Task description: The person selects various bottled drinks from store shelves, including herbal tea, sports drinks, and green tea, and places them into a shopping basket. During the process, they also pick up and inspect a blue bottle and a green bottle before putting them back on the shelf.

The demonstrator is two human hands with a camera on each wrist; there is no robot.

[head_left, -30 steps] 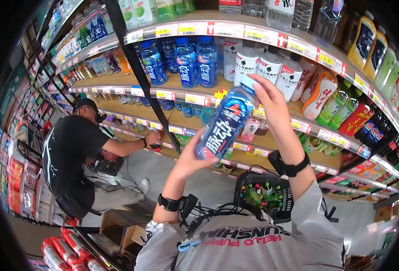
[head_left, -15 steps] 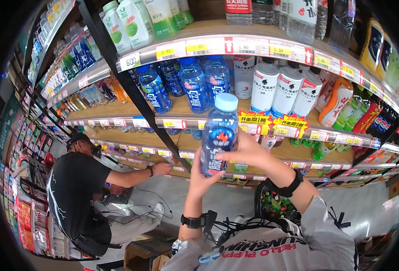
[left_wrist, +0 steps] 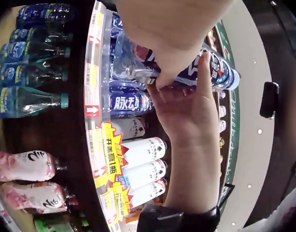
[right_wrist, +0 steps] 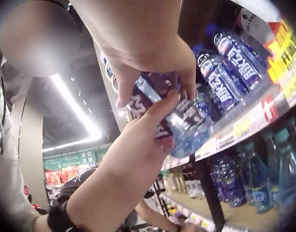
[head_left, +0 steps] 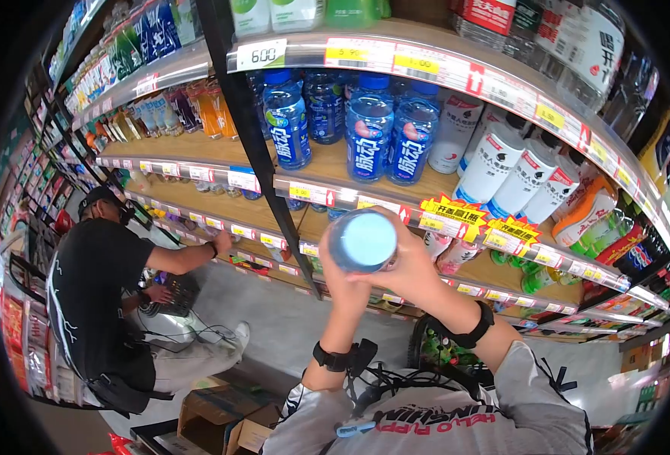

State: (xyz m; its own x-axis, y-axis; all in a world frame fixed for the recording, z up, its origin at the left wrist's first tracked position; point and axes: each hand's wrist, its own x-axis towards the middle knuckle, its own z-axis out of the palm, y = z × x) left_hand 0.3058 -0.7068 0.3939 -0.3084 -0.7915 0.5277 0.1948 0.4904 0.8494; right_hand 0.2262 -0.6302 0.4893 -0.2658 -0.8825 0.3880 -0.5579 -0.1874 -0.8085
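A blue-labelled drink bottle [head_left: 356,246] is between both hands, its pale blue cap turned up toward the head camera. My left hand [head_left: 342,288] grips the bottle's left side, thumb round it in the left wrist view. From the other side my right hand [head_left: 409,262] holds the same bottle, fingers curled about its label in the right wrist view. That view also shows the bottle's clear base [right_wrist: 194,137] facing the shelf. The bottle is in the air, in front of a shelf [head_left: 320,163] with similar blue bottles [head_left: 369,140].
White bottles [head_left: 494,163] stand right of the blue ones, behind yellow promotion tags [head_left: 452,216]. A black basket [head_left: 422,345] with colourful items is on the floor. At left, another person [head_left: 100,296] crouches by the lower shelves. Cardboard boxes [head_left: 214,417] lie near the bottom.
The right hand has moved from the cap down to the bottle's body. The bottle has tipped, so its cap now faces the head camera instead of its label.
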